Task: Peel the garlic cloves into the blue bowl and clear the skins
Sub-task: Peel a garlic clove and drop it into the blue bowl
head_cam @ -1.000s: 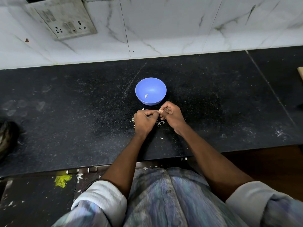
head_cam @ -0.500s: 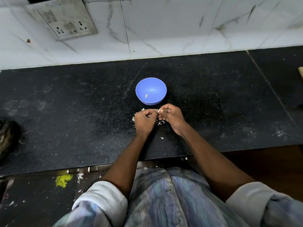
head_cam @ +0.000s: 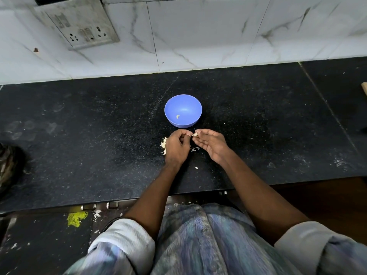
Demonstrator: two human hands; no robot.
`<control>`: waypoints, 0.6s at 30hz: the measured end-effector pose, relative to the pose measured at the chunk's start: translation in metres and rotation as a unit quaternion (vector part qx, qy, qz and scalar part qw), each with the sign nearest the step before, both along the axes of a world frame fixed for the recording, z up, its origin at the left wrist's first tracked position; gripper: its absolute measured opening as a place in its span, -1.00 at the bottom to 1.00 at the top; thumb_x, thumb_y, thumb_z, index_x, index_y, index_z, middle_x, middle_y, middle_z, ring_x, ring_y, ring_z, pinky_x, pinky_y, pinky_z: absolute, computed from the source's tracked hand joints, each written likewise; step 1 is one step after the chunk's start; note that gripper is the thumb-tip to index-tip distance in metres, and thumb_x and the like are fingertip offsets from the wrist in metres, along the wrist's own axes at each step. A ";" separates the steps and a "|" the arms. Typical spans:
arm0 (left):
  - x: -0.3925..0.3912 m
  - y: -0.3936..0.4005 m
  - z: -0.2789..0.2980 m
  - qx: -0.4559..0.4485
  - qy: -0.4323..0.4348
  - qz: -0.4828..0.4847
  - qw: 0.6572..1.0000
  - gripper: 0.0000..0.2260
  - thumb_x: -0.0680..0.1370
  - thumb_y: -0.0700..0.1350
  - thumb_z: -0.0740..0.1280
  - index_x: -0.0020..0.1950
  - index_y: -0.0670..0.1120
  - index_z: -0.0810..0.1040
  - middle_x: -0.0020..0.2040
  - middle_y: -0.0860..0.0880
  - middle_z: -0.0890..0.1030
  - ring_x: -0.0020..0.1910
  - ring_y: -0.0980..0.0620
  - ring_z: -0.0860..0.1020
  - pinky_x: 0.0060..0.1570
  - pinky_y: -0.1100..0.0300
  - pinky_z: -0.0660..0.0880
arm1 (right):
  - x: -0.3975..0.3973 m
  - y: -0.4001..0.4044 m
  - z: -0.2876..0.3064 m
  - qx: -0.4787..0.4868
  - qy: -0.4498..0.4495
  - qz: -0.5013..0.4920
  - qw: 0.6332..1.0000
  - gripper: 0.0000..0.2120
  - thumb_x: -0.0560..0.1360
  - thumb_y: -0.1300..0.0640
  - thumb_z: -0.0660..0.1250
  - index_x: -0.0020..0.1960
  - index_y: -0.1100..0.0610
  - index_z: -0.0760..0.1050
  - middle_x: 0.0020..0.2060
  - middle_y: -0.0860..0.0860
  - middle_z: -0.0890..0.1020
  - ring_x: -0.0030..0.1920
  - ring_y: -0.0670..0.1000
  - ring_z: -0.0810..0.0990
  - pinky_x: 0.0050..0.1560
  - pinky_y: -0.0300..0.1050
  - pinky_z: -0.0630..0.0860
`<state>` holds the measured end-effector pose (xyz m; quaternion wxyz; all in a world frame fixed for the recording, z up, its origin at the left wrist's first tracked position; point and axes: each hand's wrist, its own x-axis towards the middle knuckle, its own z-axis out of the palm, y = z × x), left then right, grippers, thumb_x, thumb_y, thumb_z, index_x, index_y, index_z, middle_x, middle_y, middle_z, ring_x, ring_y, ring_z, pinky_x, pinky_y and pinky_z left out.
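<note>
A blue bowl [head_cam: 190,122] stands on the black counter [head_cam: 79,135] with one peeled garlic clove [head_cam: 177,116] inside. Just in front of it my right hand [head_cam: 211,144] pinches a small garlic clove [head_cam: 195,134] between thumb and fingertip, the other fingers loosely spread. My left hand [head_cam: 176,147] is curled beside it, its fingertips close to the clove; whether they touch it I cannot tell. A heap of pale garlic skins [head_cam: 163,144] shows at the left of my left hand. A few skin bits [head_cam: 195,149] lie between my hands.
One more skin scrap [head_cam: 196,167] lies near my right wrist. A tiled wall with a socket plate [head_cam: 79,22] backs the counter. A dark object [head_cam: 10,165] sits at the left edge. The counter's front edge [head_cam: 119,199] runs just before my body.
My hands have drawn slightly apart. The right hand has uncurled its outer fingers and now shows the clove at its fingertips.
</note>
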<state>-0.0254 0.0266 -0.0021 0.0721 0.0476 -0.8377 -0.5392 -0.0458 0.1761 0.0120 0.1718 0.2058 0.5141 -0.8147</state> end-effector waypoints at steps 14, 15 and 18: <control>0.000 0.000 0.000 -0.030 0.026 -0.032 0.999 -0.92 0.51 -0.17 0.56 -0.05 0.00 0.80 -0.17 0.13 0.75 -0.24 0.18 0.69 -0.15 0.09 0.66 | 0.002 0.007 -0.002 0.067 0.015 0.037 0.997 -0.95 0.55 0.25 0.47 0.00 0.21 0.67 -0.21 0.09 0.72 -0.22 -0.05 0.66 -0.12 -0.20 0.62; -0.001 0.000 0.000 -0.019 0.013 -0.034 0.999 -0.92 0.51 -0.17 0.55 -0.06 0.00 0.81 -0.19 0.13 0.75 -0.24 0.17 0.70 -0.15 0.08 0.67 | 0.003 0.008 -0.003 0.072 0.023 0.042 0.996 -0.95 0.55 0.26 0.47 0.00 0.21 0.67 -0.20 0.09 0.73 -0.21 -0.04 0.67 -0.10 -0.20 0.63; -0.001 -0.001 0.000 0.001 -0.019 -0.037 0.999 -0.95 0.52 -0.14 0.54 -0.08 -0.02 0.81 -0.23 0.14 0.75 -0.25 0.10 0.72 -0.14 0.03 0.69 | 0.004 0.011 -0.004 0.088 0.042 0.062 0.993 -0.95 0.54 0.28 0.47 0.00 0.21 0.68 -0.17 0.09 0.73 -0.19 -0.05 0.67 -0.06 -0.19 0.63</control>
